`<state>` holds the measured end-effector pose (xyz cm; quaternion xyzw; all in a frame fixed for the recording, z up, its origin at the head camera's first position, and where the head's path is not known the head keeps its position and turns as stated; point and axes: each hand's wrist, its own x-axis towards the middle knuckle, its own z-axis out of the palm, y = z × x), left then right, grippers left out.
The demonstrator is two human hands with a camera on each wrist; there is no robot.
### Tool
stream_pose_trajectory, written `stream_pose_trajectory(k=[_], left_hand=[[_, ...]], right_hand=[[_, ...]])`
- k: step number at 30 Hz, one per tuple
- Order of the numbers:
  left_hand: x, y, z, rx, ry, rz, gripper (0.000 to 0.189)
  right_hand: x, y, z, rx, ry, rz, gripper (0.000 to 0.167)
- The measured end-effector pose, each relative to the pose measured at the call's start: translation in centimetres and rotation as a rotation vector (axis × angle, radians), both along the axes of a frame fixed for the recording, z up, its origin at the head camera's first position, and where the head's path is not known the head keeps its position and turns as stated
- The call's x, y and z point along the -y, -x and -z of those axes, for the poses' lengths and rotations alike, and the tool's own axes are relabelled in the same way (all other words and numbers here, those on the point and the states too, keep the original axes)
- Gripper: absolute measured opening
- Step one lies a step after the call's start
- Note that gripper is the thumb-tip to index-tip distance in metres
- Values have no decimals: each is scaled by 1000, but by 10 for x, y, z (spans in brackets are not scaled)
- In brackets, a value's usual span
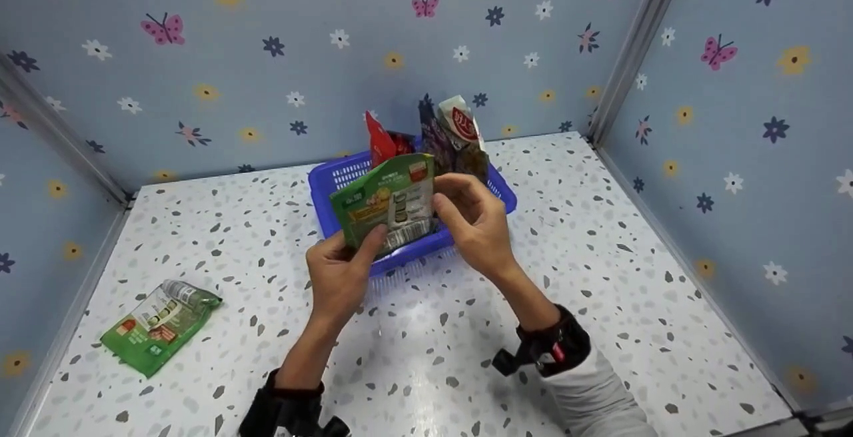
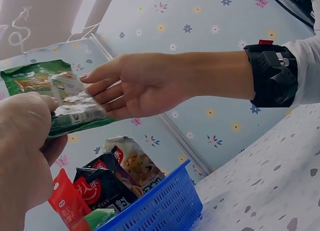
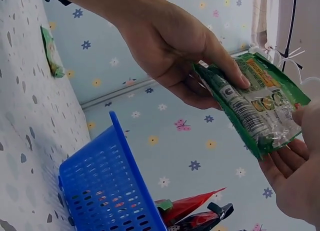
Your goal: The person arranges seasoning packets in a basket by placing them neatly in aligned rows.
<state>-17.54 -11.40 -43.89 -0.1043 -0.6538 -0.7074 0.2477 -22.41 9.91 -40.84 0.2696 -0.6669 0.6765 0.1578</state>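
My left hand [image 1: 340, 274] grips a green food packet [image 1: 390, 200], thumb across its printed front and fingers behind it. The packet is held up over the front of a blue plastic basket [image 1: 416, 248]. At the packet's right edge is my right hand [image 1: 476, 220], its fingers loosely bent and the tips close to the edge; in the left wrist view these fingers [image 2: 107, 93] look fairly straight. Whether they press on the packet is hard to tell. Inside the basket stand a red packet [image 1: 381, 140], a dark packet [image 1: 436, 137] and a whitish packet [image 1: 460, 120].
Another green packet [image 1: 160, 327] lies on the speckled white tabletop [image 1: 426, 370], left of my left hand. Behind the basket rises a blue flowered wall panel [image 1: 320, 70], and a side panel [image 1: 746, 157] borders the table on the right.
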Motion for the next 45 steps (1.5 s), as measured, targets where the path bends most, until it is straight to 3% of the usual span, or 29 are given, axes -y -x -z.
stream_pose_trajectory(k=[4,10,12,17,21,27,34,41,45], left_hand=[[1,3,3,-128,86,-134,25],[1,9,9,-381,316,-361,24],[0,10,10,-442,395,-412,26],[-5,8,16,-513,600,-475,39],[-9,5,22,-563,780,-541,39],[-18,3,27,-663,995,-680,34],[-26,1,30,-679,1048,-696,33],[-25,6,36,-706,1008,-663,28],[-25,7,38,-679,1025,-630,31]], right_hand=[[2,-8,-5,-39,27,51,26],[8,-25,-8,-37,-29,-22,32],[11,-30,-8,-29,-55,-49,35],[15,-39,-8,22,-137,-79,45],[16,-43,-7,102,-205,-56,53],[19,-42,-6,199,-240,16,46],[23,-40,-4,163,-246,145,26],[25,-36,1,85,-242,226,25],[25,-34,1,73,-252,250,24]])
